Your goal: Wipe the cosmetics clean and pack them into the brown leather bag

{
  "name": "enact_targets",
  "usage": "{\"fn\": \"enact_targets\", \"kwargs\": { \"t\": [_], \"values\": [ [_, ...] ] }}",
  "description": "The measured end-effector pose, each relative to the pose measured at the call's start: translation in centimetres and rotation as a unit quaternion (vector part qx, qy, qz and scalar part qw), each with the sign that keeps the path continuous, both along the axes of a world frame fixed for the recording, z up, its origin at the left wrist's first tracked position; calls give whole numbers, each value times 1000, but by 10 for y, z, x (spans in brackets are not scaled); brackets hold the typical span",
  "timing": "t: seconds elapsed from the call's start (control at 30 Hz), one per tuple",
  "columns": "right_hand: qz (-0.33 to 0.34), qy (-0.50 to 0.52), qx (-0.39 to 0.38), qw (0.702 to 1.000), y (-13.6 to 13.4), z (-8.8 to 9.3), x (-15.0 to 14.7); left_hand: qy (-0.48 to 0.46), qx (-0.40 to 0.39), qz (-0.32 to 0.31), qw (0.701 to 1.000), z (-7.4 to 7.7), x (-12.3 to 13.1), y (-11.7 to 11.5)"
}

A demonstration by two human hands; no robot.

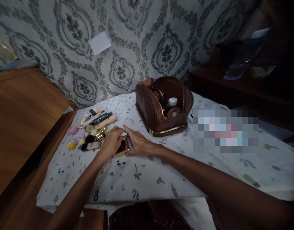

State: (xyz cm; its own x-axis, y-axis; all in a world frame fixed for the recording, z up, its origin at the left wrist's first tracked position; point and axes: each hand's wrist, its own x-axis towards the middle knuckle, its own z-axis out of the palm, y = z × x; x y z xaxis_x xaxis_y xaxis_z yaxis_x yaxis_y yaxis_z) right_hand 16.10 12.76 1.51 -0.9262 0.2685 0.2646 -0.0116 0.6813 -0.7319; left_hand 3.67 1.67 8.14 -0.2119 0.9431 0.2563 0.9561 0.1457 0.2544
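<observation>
On the cloth-covered table, my left hand (112,139) curves along the left side of a small cluster of cosmetics. My right hand (140,142) cups the right side, fingers stretched toward the left ones. Between my palms are a round black item (122,145) and a pinkish tube (129,142) beside the right palm. A flat, gold-toned edge (120,154) shows under them; the rest is hidden by my fingers. Left of my left hand lie gold tubes (101,132), a bottle with a black cap (91,146), a peach tube (106,122) and a dark green tube (101,118).
An unzipped brown leather bag (149,108) stands behind my hands, with a white-capped jar (172,102) inside. A pink sponge (72,129) and yellow item (71,145) lie at the table's left. A wooden cabinet (27,105) borders the left; a clear bottle (245,57) stands far right.
</observation>
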Motion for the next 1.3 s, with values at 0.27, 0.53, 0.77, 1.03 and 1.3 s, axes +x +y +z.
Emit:
{"fn": "enact_targets", "kwargs": {
  "t": [0.27, 0.53, 0.77, 1.03, 1.3],
  "values": [
    [2, 8, 13, 1000, 0, -1, -3, -14, -47, -55, 997, 11, 23, -24],
    [-2, 3, 15, 1000, 1, -5, -3, 25, 0, 38, 999, 5, -5, -44],
    [-4, 11, 15, 1000, 1, -5, -2, -2, -37, 11, 999, 12, 12, -59],
    [3, -11, 22, 1000, 0, 1, 0, 21, -32, 23, 999, 8, 15, -26],
    [12, -13, 24, 1000, 1, 1, 0, 41, -42, 56, 997, 12, -2, -60]
  ]
}}
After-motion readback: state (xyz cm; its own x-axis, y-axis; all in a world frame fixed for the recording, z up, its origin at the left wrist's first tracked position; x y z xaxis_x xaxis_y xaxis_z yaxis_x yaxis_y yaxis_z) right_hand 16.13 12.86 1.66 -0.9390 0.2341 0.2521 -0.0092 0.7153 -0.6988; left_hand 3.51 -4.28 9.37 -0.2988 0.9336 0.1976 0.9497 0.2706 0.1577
